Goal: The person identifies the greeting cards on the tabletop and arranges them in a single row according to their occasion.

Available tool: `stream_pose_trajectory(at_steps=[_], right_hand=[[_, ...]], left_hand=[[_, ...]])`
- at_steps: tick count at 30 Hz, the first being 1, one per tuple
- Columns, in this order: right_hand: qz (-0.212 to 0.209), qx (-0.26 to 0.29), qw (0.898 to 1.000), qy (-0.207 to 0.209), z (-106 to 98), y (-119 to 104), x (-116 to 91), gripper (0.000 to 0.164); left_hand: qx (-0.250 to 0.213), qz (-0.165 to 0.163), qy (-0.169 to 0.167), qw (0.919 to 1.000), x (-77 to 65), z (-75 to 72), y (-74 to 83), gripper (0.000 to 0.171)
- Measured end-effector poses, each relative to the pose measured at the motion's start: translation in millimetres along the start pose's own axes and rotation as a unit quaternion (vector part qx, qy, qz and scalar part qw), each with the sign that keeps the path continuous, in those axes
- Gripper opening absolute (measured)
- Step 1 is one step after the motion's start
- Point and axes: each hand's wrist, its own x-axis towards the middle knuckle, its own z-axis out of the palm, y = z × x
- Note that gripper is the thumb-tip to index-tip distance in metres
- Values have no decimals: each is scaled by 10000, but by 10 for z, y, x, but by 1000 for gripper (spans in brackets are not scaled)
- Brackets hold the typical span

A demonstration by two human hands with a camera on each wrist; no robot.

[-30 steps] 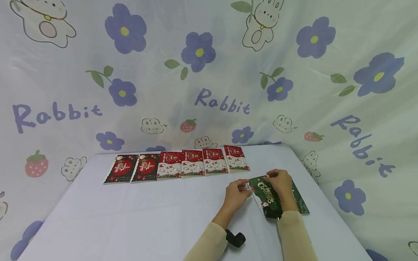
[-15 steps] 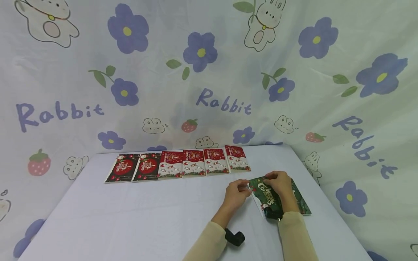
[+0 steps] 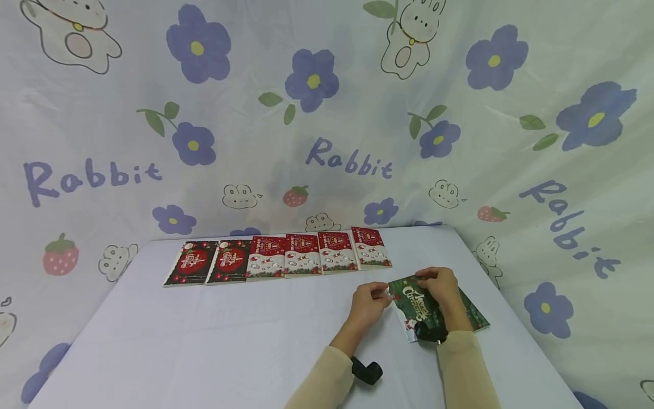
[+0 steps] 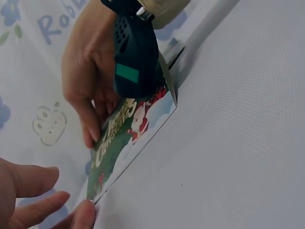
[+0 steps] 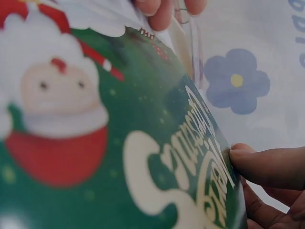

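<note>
A green Merry Christmas greeting card (image 3: 415, 302), with a Santa and snow on its cover, leans up at the right of the white table. My right hand (image 3: 440, 285) pinches its top edge between thumb and fingers. At the near left corner, my left hand (image 3: 369, 302) pinches the card's edge; the left wrist view shows its thumb (image 4: 85, 215) on that corner, with other fingers spread beside it. Another green panel (image 3: 475, 312) shows beyond the right forearm, partly hidden by it. In the right wrist view the cover (image 5: 143, 109) fills most of the picture.
Along the back of the table (image 3: 214, 341) lies a row of cards: black ones with red circles (image 3: 190, 263) at the left, then several red-and-white ones (image 3: 302, 254). A printed curtain (image 3: 271, 142) hangs behind and at the sides. Black camera units (image 3: 367, 372) sit at both wrists.
The right hand has shifted slightly right with the card's top edge. The green panel beyond the forearm has swung outward and upward in the view. The left hand stays nearly in place.
</note>
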Motion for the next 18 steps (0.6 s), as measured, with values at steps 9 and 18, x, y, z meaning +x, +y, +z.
stream_pose_trajectory(at_steps=[9,18], right_hand=[[60,467,9986,-229,-52,-33,-38,21],[122,778,9964,-326,-41,-37,-40,22]], left_hand=[[-105,-101,-9,9999,6,1,-2,34],[50,134,157,9998,20,15,-36,30]])
